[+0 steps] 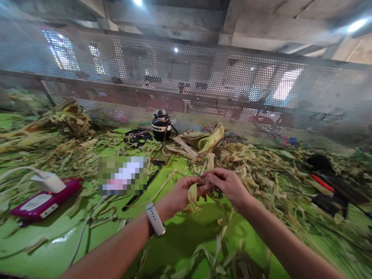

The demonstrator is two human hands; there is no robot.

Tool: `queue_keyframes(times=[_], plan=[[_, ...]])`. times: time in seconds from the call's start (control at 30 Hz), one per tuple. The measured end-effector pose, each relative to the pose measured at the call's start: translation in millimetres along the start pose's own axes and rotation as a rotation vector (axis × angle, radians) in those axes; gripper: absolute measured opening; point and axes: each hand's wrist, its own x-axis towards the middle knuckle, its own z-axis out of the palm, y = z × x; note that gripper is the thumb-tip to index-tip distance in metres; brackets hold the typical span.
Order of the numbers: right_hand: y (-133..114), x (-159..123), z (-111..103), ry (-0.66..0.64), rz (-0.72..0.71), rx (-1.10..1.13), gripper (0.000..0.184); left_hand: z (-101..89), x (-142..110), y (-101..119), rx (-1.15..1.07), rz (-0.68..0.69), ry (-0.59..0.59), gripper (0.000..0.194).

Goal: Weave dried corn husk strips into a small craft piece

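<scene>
My left hand (184, 192), with a white band on the wrist, is closed with its fingers pinched on a pale husk strip (192, 194) that curls down over them. My right hand (228, 184) meets it fingertip to fingertip, closed on the same leafy strip; another piece of husk (210, 159) sticks up just behind the fingers. Under the right hand shows a small dark, looped object (216, 192), partly hidden, whose kind I cannot make out. Below both hands, long twisted husk strips (200, 254) lie on the green table (177, 232).
Dried husks (252, 166) are heaped along the right and back, with a bundle (69, 118) at left. A black bottle (161, 126) stands before a perforated metal screen (186, 77). At left lies a magenta power strip (49, 201) with a white plug and cable.
</scene>
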Motion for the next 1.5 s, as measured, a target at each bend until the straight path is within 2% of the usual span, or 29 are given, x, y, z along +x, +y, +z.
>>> queue_keyframes(times=[0.17, 0.33, 0.43, 0.6, 0.8, 1.03, 1.13, 1.2, 1.3, 1.33, 1.37, 1.43, 1.5], plan=[[6.5, -2.3, 9.0, 0.081, 0.048, 0.168, 0.034, -6.5, 0.0, -5.5, 0.010, -0.108, -0.074, 0.034], [11.6, 2.4, 6.5, 0.101, 0.121, 0.215, 0.033, -8.5, 4.2, -13.3, -0.007, -0.121, -0.042, 0.033], [7.5, 4.6, 0.2, 0.097, 0.081, 0.173, 0.034, -9.3, 7.5, -12.9, -0.123, -0.106, -0.019, 0.032], [2.3, 5.8, -4.9, 0.173, -0.012, 0.123, 0.036, -12.1, 11.8, -9.5, -0.264, -0.041, -0.038, 0.025], [-1.7, 2.6, -1.8, 0.149, -0.019, 0.128, 0.034, -10.0, 8.4, -7.2, -0.274, -0.123, 0.032, 0.028], [-2.8, -0.2, -0.7, 0.088, -0.074, 0.069, 0.031, -9.0, 8.3, -4.8, -0.215, -0.060, 0.083, 0.029], [0.5, 3.7, -6.1, 0.142, -0.058, -0.105, 0.029, -9.9, 9.7, -4.4, -0.134, -0.044, 0.100, 0.026], [-0.5, 4.2, -11.2, 0.243, -0.068, -0.409, 0.032, -10.8, 10.1, -4.4, -0.082, -0.033, 0.122, 0.027], [-9.1, -2.9, -14.2, 0.487, -0.294, -0.909, 0.045, -12.5, 9.8, -5.6, 0.013, -0.004, 0.137, 0.025], [-12.6, -6.9, -13.2, 0.487, -0.393, -0.999, 0.050, -12.9, 9.6, -6.0, 0.045, 0.003, 0.132, 0.023], [-15.6, -10.9, -11.2, 0.385, -0.468, -1.047, 0.056, -13.0, 9.4, -6.4, 0.064, 0.011, 0.122, 0.022], [-18.3, -16.8, -5.8, 0.075, -0.541, -1.059, 0.062, -12.3, 8.8, -6.4, 0.074, 0.044, 0.096, 0.018], [-16.0, -17.4, -1.2, -0.138, -0.570, -1.012, 0.053, -10.9, 8.1, -5.8, 0.068, 0.078, 0.071, 0.013]])
